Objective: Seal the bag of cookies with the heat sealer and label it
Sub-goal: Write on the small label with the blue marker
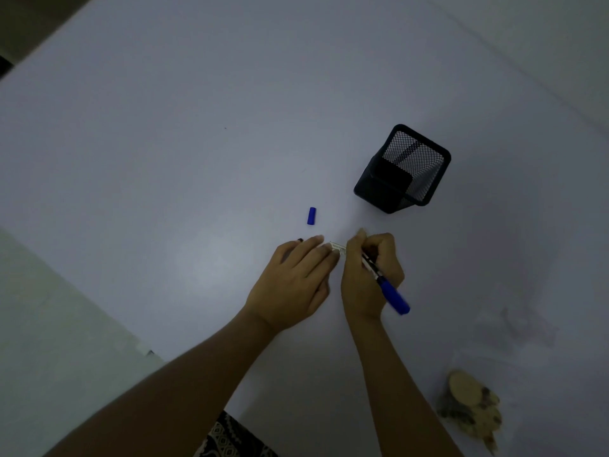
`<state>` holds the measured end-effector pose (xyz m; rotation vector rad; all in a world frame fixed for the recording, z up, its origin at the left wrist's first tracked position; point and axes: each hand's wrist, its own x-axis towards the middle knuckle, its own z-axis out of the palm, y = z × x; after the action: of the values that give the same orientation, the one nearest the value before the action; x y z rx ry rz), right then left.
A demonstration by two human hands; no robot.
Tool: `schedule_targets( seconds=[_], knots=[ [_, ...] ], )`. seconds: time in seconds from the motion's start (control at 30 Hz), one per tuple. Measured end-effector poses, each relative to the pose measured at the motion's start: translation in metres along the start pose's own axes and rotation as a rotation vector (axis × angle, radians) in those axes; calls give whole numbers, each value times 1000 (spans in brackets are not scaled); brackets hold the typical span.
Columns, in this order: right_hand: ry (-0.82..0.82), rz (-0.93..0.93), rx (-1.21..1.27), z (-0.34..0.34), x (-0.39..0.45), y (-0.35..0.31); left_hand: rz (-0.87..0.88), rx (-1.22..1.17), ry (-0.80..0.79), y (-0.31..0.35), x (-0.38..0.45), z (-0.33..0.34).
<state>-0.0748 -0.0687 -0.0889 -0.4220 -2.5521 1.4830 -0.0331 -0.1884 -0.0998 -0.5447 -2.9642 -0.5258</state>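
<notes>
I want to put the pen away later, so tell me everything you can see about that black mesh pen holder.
The pen holder is a square cup of black wire mesh with a solid dark rim and base. It stands upright on the white table, beyond the right hand and to the right of the blue cap, touching neither. Through the mesh a dark stick-like shape shows inside; what it is cannot be told.

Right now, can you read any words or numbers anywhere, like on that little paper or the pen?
No text can be read.
Label between the left hand and right hand: faint marks, too small and blurred to read.
Marker in the right hand: dark print on its barrel, unreadable.
Blue cap, mesh pen holder, bag of cookies: no writing visible.
</notes>
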Motion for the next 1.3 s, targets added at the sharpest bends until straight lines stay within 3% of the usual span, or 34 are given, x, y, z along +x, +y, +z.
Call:
schedule_targets(
  seconds=[0.17, 0.43, 0.73, 0.83, 0.9, 1.0, 1.13, 1.3],
  knots=[
    [24, -347, -70, 7, 1, 12, 10, -13, 15, 0, 0, -2],
    [-85, -446, -248, 11, 1, 25, 33, -21, 46, -1, 0, -2],
    [-130, -212, -43, -1, 4, -8, 21, -106, 78, 0, 2, -12],
    [-106, -9, 108, -10, 7, -21, -10, -177, 93, 0, 0, -12],
    [-114, 137, 173, -18, 15, -27, -99, -278, 157, -1, 2, -16],
    [-147, 195, 183, -32, 24, -28, -296, -318, 264, -7, 18, -28],
    [-206, 248, 197, -44, 23, -31, -484, -236, 151, -18, 48, -34],
    [-285, 316, 290, -53, 18, -49, -474, -181, 65, -26, 60, -31]
  ],
)
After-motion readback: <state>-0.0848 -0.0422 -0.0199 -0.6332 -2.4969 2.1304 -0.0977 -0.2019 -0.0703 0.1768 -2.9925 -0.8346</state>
